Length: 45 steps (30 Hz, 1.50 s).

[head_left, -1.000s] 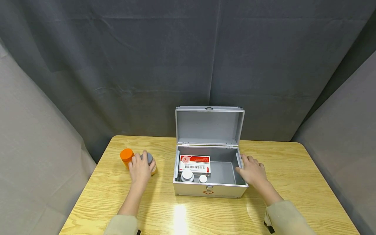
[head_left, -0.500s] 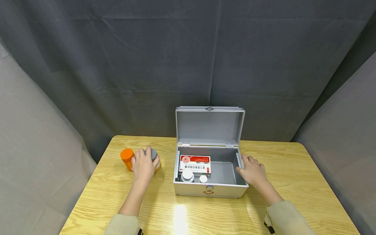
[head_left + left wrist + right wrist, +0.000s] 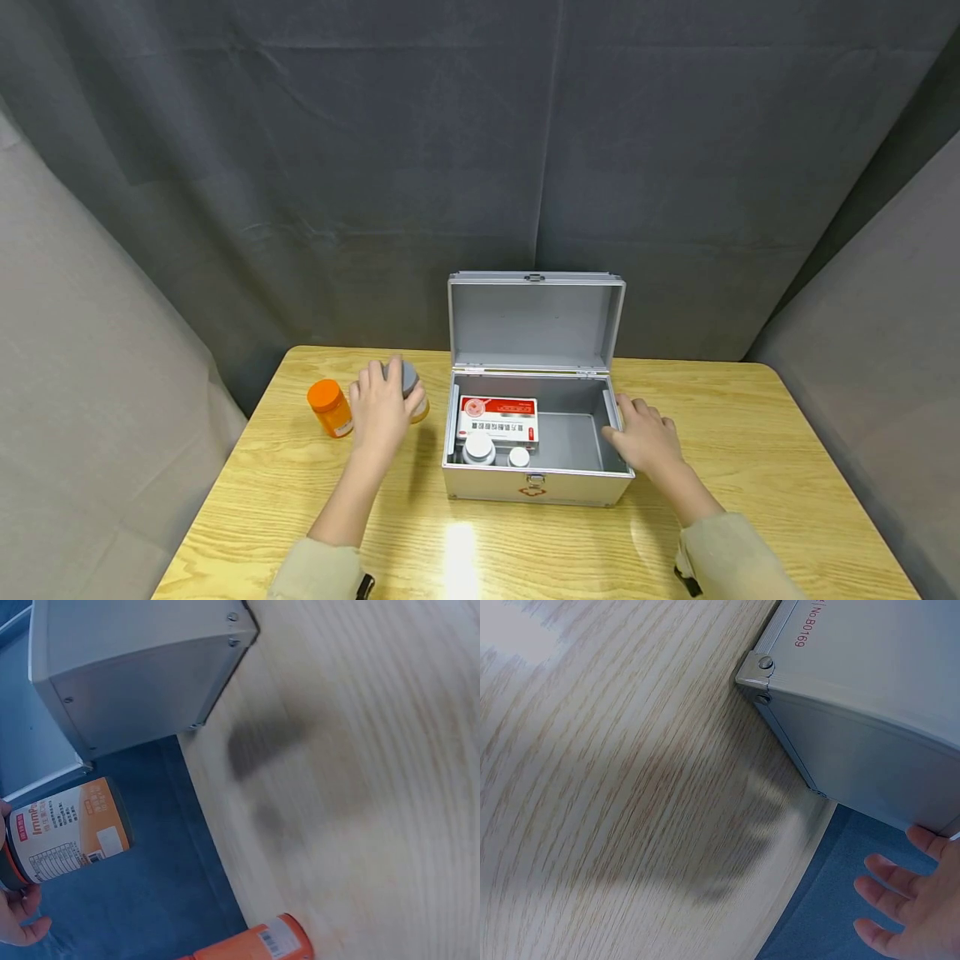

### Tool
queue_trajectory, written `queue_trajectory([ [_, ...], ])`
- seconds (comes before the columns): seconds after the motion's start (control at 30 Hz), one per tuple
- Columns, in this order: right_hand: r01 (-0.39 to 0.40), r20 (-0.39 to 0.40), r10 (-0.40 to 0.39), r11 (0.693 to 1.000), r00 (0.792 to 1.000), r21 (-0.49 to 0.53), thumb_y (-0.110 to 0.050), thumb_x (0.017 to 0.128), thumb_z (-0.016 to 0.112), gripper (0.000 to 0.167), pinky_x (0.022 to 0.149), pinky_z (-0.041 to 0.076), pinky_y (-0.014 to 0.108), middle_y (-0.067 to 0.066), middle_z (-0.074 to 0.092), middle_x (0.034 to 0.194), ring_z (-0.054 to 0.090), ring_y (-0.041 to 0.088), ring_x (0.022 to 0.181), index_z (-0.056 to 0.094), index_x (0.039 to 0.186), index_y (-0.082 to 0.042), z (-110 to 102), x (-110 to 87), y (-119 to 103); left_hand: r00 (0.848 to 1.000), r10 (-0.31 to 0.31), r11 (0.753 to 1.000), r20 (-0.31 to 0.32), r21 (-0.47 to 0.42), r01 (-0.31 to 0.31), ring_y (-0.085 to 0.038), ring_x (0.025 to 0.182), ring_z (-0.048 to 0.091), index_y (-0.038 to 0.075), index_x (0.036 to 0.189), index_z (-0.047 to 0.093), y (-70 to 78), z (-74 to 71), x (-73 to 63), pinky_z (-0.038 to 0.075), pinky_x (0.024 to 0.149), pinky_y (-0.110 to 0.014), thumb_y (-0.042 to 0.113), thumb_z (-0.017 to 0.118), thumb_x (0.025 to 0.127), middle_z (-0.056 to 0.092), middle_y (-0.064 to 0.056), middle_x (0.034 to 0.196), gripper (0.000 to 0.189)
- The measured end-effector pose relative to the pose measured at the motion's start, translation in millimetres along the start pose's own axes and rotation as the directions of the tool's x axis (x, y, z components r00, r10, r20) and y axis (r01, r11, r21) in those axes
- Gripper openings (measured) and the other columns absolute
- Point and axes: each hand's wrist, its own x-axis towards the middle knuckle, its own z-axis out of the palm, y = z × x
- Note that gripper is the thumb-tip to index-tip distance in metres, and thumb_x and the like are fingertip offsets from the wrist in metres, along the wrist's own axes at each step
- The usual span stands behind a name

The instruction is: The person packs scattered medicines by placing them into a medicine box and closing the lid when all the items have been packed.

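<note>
My left hand [image 3: 381,408] grips a pill bottle [image 3: 410,379] by its grey-capped end, in the air left of the case. In the left wrist view the white and orange label of this bottle faces the camera, with fingers around the cap end. An open silver first-aid case [image 3: 487,483] stands on the table, lid raised. At its right wall rests my right hand [image 3: 647,437], thumb over the rim and index fingertip against the outer side; the other fingers spread loosely in the right wrist view. An orange bottle [image 3: 330,408] stands left of my left hand.
Inside the case, on its left side, lie a red and white medicine carton [image 3: 498,421], a larger white bottle [image 3: 478,450] and a small white-capped bottle [image 3: 518,457]. The wooden table [image 3: 555,554] ends at a dark curtain [image 3: 375,208] behind.
My left hand has carried the grey-capped bottle up and right, away from the orange bottle, which now shows in full. The right hand and the case have stayed put.
</note>
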Motion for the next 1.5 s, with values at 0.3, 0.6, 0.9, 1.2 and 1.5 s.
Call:
queue_trajectory([
  [0.3,0.003,-0.010,-0.003,1.000,1.000,-0.002,-0.038,0.086,0.049,0.066,0.090,0.024,0.067,0.029,0.040,0.130,0.037,0.051,0.116,0.031,0.138,-0.002,0.4,-0.5,0.1,0.995,0.084,0.996,-0.053,0.013,-0.083,-0.032,0.091,0.044,0.008,0.124,0.049,16.5,-7.7,11.3,0.036,0.080,-0.044,0.040,0.058,0.084,0.047,-0.018,0.100,0.052],
  [0.6,0.002,-0.005,-0.002,1.000,1.000,0.006,-0.038,0.086,0.049,0.066,0.090,0.024,0.068,0.030,0.038,0.131,0.035,0.052,0.116,0.031,0.137,-0.001,-0.7,-1.2,-0.6,0.980,0.178,0.984,-0.091,0.006,-0.179,-0.030,0.087,0.045,0.008,0.120,0.050,40.4,-11.1,15.2,0.037,0.075,-0.042,0.039,0.060,0.081,0.048,-0.016,0.098,0.051],
  [0.9,0.004,-0.007,-0.004,1.000,1.000,0.014,-0.037,0.086,0.049,0.065,0.090,0.023,0.068,0.030,0.038,0.131,0.036,0.051,0.116,0.031,0.138,-0.001,-1.8,-1.6,-0.7,0.966,0.254,0.967,-0.043,0.026,-0.253,-0.027,0.086,0.045,0.010,0.122,0.051,63.3,-5.0,16.8,0.038,0.074,-0.038,0.042,0.060,0.081,0.050,-0.013,0.099,0.053],
  [1.2,0.009,-0.013,-0.009,1.000,1.000,0.012,-0.037,0.086,0.050,0.065,0.090,0.025,0.068,0.029,0.040,0.129,0.037,0.051,0.115,0.032,0.137,-0.002,-1.2,-1.2,-0.7,0.950,0.313,0.950,0.005,0.022,-0.313,-0.024,0.088,0.046,0.013,0.122,0.050,85.5,11.1,15.4,0.039,0.075,-0.036,0.046,0.056,0.083,0.050,-0.010,0.100,0.050],
  [1.5,0.001,-0.006,-0.001,1.000,1.000,0.020,-0.038,0.086,0.049,0.065,0.090,0.025,0.068,0.030,0.040,0.130,0.037,0.051,0.116,0.032,0.137,-0.002,-1.5,-0.5,0.2,0.926,0.373,0.927,0.060,0.024,-0.375,-0.022,0.089,0.048,0.015,0.124,0.050,107.9,27.8,12.9,0.040,0.076,-0.034,0.047,0.053,0.085,0.050,-0.008,0.104,0.051],
])
